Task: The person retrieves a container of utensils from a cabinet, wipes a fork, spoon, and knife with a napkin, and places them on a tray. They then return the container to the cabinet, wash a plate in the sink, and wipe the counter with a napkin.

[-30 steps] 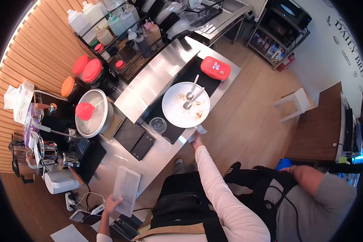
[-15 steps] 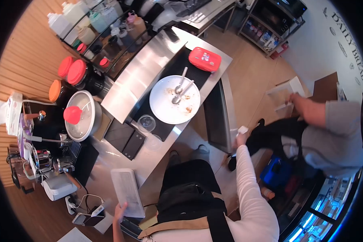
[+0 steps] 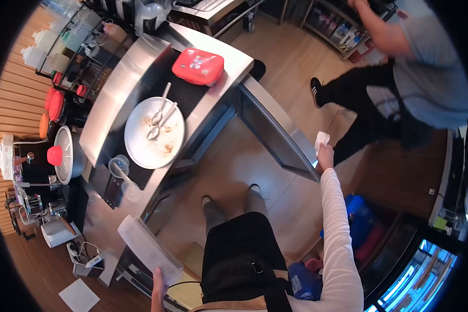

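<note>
My left hand (image 3: pixel 160 287) is closed on the near end of a flat, translucent plastic container (image 3: pixel 148 247), held tilted beside the counter's front edge. My right hand (image 3: pixel 325 156) reaches forward, its fingers closed round a small white wad (image 3: pixel 322 139) that looks like tissue or cloth. That hand is at the outer edge of a dark under-counter door (image 3: pixel 270 130), which stands swung out. Whether the fingers also grip the door, I cannot tell. On the counter are a white plate (image 3: pixel 139 143) with food remains and two spoons (image 3: pixel 158 119).
A red case (image 3: pixel 198 66) and clear plastic cups (image 3: pixel 118 166) are on the counter (image 3: pixel 106 216). Farther left stands a metal bowl (image 3: pixel 78 156). Another person (image 3: pixel 426 67) stands at the right, close to the door. Blue bags (image 3: pixel 360 221) lie low at right.
My view has turned right and my body has shifted. The door is swung out wider, with my right hand still at its edge. The other person has moved towards the back shelf.
</note>
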A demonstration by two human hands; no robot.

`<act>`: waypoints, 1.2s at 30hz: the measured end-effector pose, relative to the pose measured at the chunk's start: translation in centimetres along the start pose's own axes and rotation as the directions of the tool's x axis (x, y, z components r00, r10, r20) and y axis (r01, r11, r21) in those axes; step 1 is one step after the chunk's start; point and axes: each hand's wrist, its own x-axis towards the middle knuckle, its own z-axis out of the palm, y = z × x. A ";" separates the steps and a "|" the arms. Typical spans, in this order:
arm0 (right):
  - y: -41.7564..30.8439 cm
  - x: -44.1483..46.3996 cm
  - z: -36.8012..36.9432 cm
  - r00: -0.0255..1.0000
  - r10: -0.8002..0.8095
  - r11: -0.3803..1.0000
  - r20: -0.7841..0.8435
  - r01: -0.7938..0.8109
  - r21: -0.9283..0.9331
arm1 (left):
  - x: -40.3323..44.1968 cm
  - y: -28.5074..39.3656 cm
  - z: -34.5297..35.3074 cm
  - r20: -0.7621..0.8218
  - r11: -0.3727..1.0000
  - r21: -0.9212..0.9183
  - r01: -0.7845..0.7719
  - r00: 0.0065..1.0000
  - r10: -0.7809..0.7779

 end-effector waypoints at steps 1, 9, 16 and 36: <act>0.2 1.0 -0.2 1.000 0.001 1.000 0.028 -0.001 -0.011 | 0.5 -0.9 1.1 -0.014 0.999 0.031 0.038 0.999 -0.038; 1.8 8.8 -1.6 0.972 -0.234 0.966 0.034 0.236 -0.101 | 9.5 -1.6 22.8 0.236 0.957 0.116 0.265 0.929 -0.285; 0.6 12.2 -3.3 0.964 -0.256 0.963 0.073 0.261 -0.070 | 31.5 2.0 38.7 0.281 0.991 0.121 0.063 0.955 -0.095; -0.6 11.7 -3.5 0.980 -0.173 0.984 0.100 0.166 0.068 | 48.8 13.8 46.7 0.047 0.975 0.139 -0.172 0.985 0.167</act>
